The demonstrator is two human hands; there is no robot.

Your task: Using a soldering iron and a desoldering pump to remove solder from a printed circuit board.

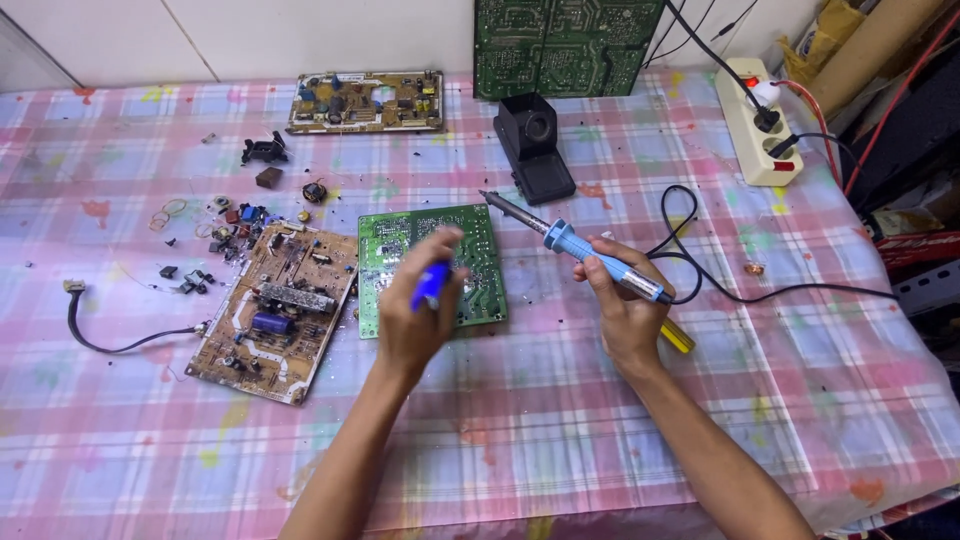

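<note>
My right hand (626, 310) grips a blue-handled soldering iron (585, 252), its metal tip pointing up-left over the top right corner of a green circuit board (400, 240). A yellow tool end (677, 337) sticks out below that hand. My left hand (418, 310) hovers above the green board, shut on a small blue tool (431, 282), blurred. A black cord (700, 270) runs from the iron to the right.
A brown circuit board (275, 315) with a cable lies left of the green one, loose components (225, 225) above it. Another brown board (365, 100), a black iron stand (533, 145), an upright green board (565, 45) and a white power strip (755, 120) sit at the back.
</note>
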